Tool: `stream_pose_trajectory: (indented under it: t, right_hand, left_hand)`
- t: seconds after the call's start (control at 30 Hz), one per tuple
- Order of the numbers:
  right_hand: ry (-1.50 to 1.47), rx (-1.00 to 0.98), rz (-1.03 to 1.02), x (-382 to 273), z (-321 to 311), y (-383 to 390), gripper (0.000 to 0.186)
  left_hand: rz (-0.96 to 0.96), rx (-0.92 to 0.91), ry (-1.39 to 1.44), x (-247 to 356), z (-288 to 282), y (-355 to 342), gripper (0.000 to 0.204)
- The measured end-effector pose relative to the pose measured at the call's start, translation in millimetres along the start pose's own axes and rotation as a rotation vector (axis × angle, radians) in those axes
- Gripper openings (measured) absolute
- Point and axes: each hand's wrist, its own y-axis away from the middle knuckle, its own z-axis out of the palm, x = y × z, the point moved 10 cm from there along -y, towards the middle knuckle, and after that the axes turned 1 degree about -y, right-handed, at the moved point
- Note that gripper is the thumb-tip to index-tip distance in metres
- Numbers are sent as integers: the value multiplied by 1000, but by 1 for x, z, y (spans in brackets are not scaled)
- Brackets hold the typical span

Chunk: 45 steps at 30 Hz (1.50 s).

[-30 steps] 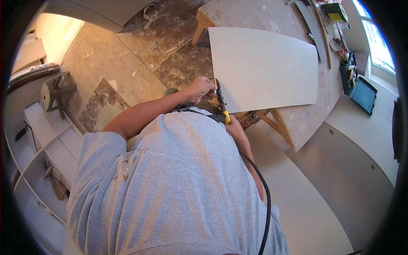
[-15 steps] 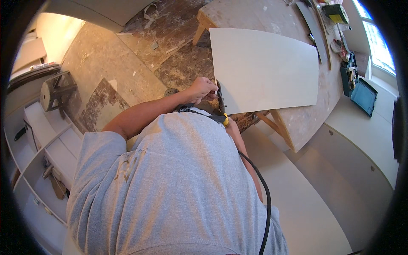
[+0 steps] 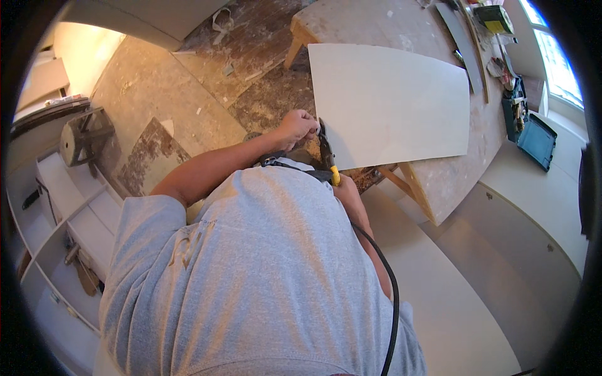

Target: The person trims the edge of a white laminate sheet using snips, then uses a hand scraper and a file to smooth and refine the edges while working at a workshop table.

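A large pale panel (image 3: 392, 103) lies flat on the workbench, its left edge reaching past the bench over the floor. Close to the lower end of that edge, my left hand (image 3: 297, 128) is closed in a pinch; whatever it may hold is too small to make out. My right hand (image 3: 348, 190), partly hidden by my shirt, grips the yellow handle of a dark, long hand tool (image 3: 326, 149). The tool's dark end is by the panel's left edge, beside my left fingertips. Its exact kind does not show.
The wooden workbench (image 3: 448, 178) bears wood strips and a blue toolbox (image 3: 544, 143) stands open beyond it. A black cable (image 3: 393, 276) runs down along my right side. White shelving (image 3: 81, 194) and a stool (image 3: 84, 135) stand left. Debris litters the floor (image 3: 207, 119).
My right hand has come slightly further into view, and the tool has shifted a little. My left hand has moved slightly up and left beside the panel edge.
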Motion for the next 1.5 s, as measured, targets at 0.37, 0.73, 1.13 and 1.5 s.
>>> stream_pose_trajectory:
  t: [0.37, 0.73, 1.13, 1.5]
  right_hand:
    - [-402, -109, -33, -11, 15, -16, 33]
    - [-413, -137, -94, -29, 13, -7, 39]
    - [-28, 25, -71, -5, 10, -15, 43]
    - [-395, -229, 59, -1, 8, 60, 37]
  left_hand:
    - [45, 38, -60, 10, -2, -4, 10]
    - [26, 0, -86, 8, -2, -13, 12]
    - [-44, -50, -1, 14, 2, -14, 16]
    - [-127, -105, -233, -13, -5, -22, 21]
